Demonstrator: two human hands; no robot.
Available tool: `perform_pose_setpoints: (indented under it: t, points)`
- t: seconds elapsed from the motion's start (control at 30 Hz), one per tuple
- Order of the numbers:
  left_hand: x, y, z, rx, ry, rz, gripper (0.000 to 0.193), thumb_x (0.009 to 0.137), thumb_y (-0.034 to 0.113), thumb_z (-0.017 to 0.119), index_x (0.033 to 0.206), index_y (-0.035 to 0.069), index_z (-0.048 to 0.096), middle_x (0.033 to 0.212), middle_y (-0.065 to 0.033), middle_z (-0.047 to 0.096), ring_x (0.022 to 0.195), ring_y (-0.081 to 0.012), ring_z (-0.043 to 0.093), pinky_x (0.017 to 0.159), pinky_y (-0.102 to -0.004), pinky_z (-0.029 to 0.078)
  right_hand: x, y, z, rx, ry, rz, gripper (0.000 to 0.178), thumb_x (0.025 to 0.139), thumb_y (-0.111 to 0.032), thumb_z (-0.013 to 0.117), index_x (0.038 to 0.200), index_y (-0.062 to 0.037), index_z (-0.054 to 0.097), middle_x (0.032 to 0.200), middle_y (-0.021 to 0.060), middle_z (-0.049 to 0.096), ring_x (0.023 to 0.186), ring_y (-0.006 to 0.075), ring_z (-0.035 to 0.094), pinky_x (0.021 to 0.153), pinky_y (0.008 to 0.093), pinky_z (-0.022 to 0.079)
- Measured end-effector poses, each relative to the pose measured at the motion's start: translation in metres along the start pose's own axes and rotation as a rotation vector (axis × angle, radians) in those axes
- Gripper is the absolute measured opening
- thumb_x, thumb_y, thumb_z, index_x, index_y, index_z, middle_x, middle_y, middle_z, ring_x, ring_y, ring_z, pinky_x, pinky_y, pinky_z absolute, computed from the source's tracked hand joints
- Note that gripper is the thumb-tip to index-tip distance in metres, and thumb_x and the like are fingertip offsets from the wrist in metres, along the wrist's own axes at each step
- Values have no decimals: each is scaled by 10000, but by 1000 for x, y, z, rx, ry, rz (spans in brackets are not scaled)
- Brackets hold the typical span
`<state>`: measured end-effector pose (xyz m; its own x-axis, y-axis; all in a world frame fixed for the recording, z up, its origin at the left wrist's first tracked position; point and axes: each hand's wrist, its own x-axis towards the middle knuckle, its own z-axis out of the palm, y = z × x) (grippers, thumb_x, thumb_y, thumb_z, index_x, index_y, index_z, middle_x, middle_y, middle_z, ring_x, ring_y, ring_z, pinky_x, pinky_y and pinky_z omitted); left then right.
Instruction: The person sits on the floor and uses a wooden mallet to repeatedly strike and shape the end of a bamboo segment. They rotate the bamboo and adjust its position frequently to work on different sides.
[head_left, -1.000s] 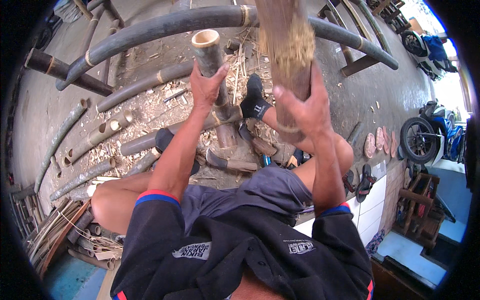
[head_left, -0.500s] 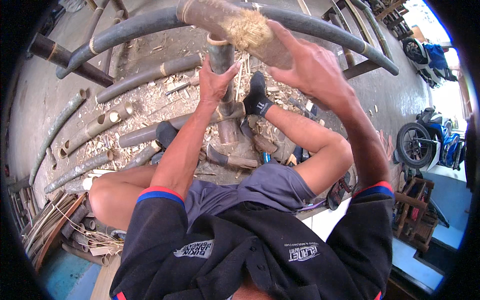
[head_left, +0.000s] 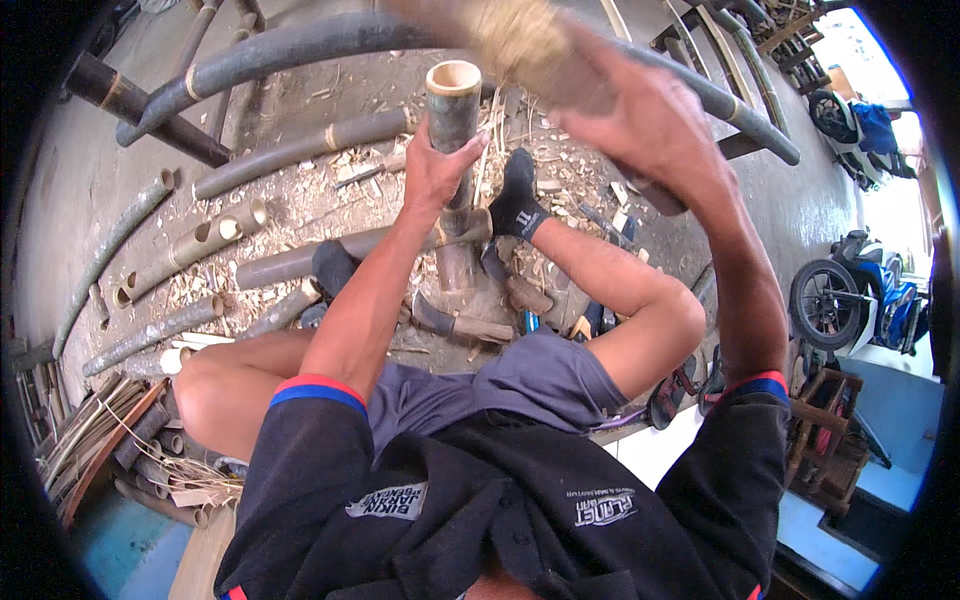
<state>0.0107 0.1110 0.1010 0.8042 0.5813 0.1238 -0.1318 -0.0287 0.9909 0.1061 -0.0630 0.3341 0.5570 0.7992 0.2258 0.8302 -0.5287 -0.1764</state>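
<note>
My left hand (head_left: 436,172) is wrapped round an upright bamboo tube (head_left: 453,115), whose pale cut rim faces up. The tube's lower end meets a dark bamboo pole (head_left: 295,263) lying across the floor between my feet; how they join I cannot make out. My right hand (head_left: 650,118) grips a thick bamboo club (head_left: 520,38) with a frayed, fibrous patch on its side. Motion blurs the club, which is raised above and to the right of the tube, apart from its rim.
A curved bamboo pole (head_left: 300,52) spans the far side. Several cut bamboo pieces, one with side holes (head_left: 190,252), lie at left. A wooden-handled blade (head_left: 455,320) lies near my shorts among wood shavings. A motorbike (head_left: 850,295) stands at right.
The club has lifted away from the tube's top and moved up and right with my right hand, uncovering the rim. My left hand keeps its hold on the tube.
</note>
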Motion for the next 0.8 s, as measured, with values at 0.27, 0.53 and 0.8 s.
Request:
perform_pose_setpoints:
  t: [0.27,0.53,0.8]
  points:
    - [-1,-3,4,-45,21,9,589,785,257,871,1227,-20,599,1076,-125,724,957,-179,685,896,-337,531,-11,11,5,-23,-73,-32,878,773,-464,771,1536,-223,411,1079,277,715,996,454,698,881,501,551]
    - [-32,0,-2,33,47,-68,681,751,296,889,1287,11,579,1149,-140,712,1019,-225,687,934,-361,535,-29,31,6,-71,-44,-79,894,783,-443,784,1563,-262,387,1083,218,721,1010,425,697,849,492,558]
    - [-197,7,-13,385,-153,284,780,651,213,942,1319,71,565,1374,-163,599,1341,-375,523,1141,-496,395,-153,157,47,-73,-62,550,868,822,-322,770,1565,-168,348,1161,266,699,1065,440,686,891,509,546]
